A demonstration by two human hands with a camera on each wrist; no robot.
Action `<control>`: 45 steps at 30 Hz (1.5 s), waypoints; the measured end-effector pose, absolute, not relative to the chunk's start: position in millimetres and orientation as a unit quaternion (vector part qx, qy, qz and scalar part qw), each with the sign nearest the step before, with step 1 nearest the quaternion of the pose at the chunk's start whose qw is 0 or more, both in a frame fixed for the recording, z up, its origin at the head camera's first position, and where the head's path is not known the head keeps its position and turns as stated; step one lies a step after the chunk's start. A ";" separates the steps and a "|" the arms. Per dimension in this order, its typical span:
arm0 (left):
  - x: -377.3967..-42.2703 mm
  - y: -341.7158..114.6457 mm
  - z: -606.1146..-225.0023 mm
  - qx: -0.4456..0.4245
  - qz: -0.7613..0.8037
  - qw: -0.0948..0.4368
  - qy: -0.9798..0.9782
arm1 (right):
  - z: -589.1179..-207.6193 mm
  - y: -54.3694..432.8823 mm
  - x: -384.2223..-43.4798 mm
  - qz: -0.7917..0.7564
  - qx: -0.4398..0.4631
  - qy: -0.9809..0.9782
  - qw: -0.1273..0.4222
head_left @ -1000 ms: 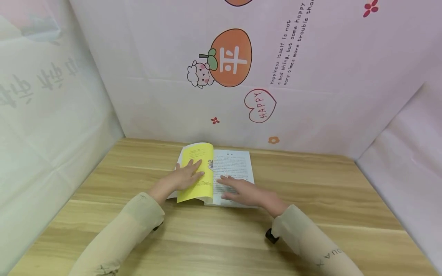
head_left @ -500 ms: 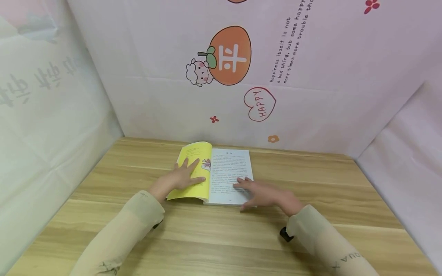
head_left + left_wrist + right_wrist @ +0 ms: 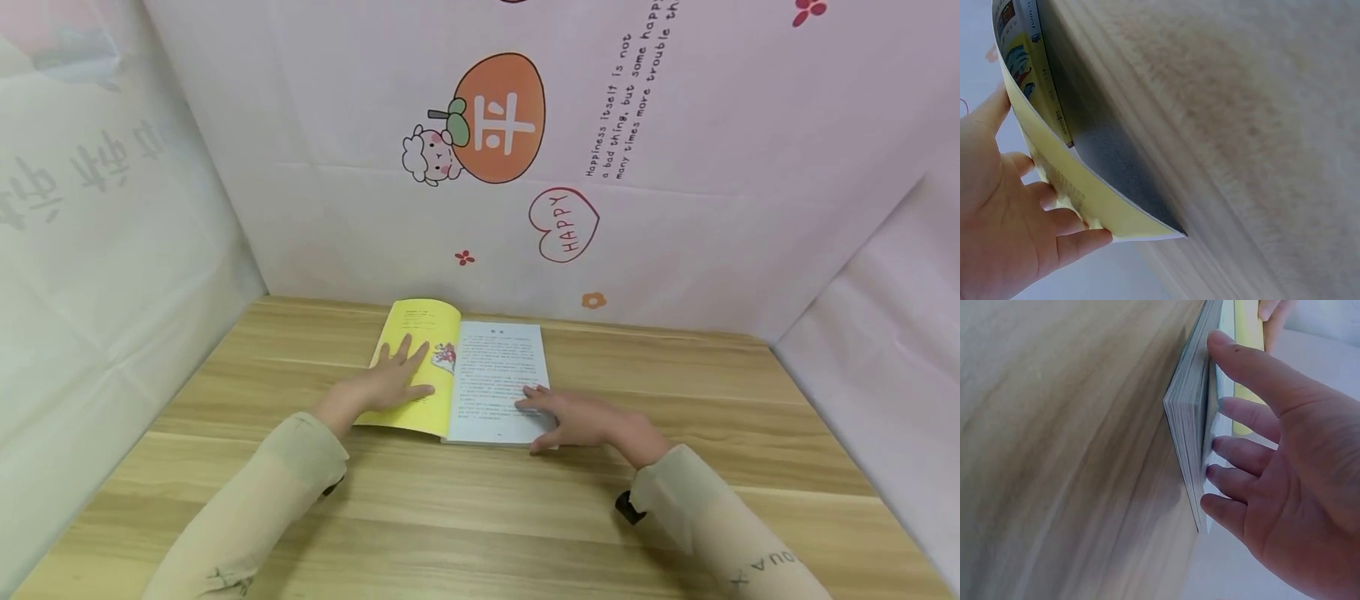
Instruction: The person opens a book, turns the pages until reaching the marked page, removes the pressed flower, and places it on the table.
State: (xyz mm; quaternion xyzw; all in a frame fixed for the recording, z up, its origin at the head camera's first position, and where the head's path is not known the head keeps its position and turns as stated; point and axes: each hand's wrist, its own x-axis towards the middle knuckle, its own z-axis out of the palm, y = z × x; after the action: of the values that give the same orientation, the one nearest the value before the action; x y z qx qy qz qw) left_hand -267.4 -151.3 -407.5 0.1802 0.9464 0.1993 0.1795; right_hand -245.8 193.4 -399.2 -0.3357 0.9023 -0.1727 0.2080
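Observation:
An open book lies near the back of the table, with a white printed page (image 3: 495,367) on the right and a yellow leaf (image 3: 423,321) on the left. My left hand (image 3: 386,383) presses the yellow leaf with spread fingers. In the left wrist view this leaf (image 3: 1050,147) bows up from the tabletop, a gap beneath it. My right hand (image 3: 577,418) rests at the lower right corner of the white page, fingers slightly bent. The right wrist view shows its thumb by the lower edge of the thick page block (image 3: 1185,425), fingertips at the top page.
The wood-grain table (image 3: 450,517) extends around the book. Behind it stands a white printed backdrop (image 3: 360,225) close to the book's top edge. White sheets (image 3: 112,275) also hang on the left and right sides. Dark bands show under both sleeves.
The yellow leaf has swung further left and lies flatter, the left hand moving with it. My right hand has slid right, from mid-page to the page's lower right corner.

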 end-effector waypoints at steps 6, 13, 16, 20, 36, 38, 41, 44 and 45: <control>-264.5 -151.3 -406.9 0.183 0.203 0.196 0.942 | -395.3 199.3 -244.0 -0.154 -0.328 0.908 0.210; -262.0 -150.5 -405.9 0.182 0.199 0.203 0.941 | -392.3 204.8 -244.5 -0.159 -0.324 0.906 0.220; -261.5 -150.6 -406.6 0.180 0.197 0.204 0.942 | -391.7 208.1 -244.8 -0.159 -0.321 0.908 0.218; -260.9 -151.6 -407.7 0.180 0.204 0.205 0.940 | -393.8 211.3 -244.2 -0.164 -0.303 0.916 0.203; -262.4 -152.3 -406.5 0.181 0.211 0.207 0.938 | -399.7 206.4 -241.3 -0.203 -0.281 0.932 0.109; -262.5 -151.9 -406.4 0.183 0.213 0.209 0.937 | -399.3 204.1 -241.6 -0.205 -0.276 0.933 0.106; -262.5 -151.2 -406.5 0.184 0.216 0.209 0.936 | -399.6 200.1 -241.5 -0.209 -0.272 0.933 0.104; -262.6 -150.8 -406.7 0.183 0.217 0.211 0.935 | -401.1 196.7 -240.2 -0.208 -0.280 0.932 0.096; -262.6 -150.8 -406.9 0.183 0.217 0.211 0.935 | -401.7 195.9 -239.7 -0.209 -0.284 0.931 0.092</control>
State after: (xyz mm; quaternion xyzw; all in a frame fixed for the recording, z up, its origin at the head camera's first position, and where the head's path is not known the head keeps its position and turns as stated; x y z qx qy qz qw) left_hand -262.6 -150.8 -406.9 0.1832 0.9352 0.2174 0.2111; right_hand -239.7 195.9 -401.7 -0.2844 0.9312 -0.2088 0.0917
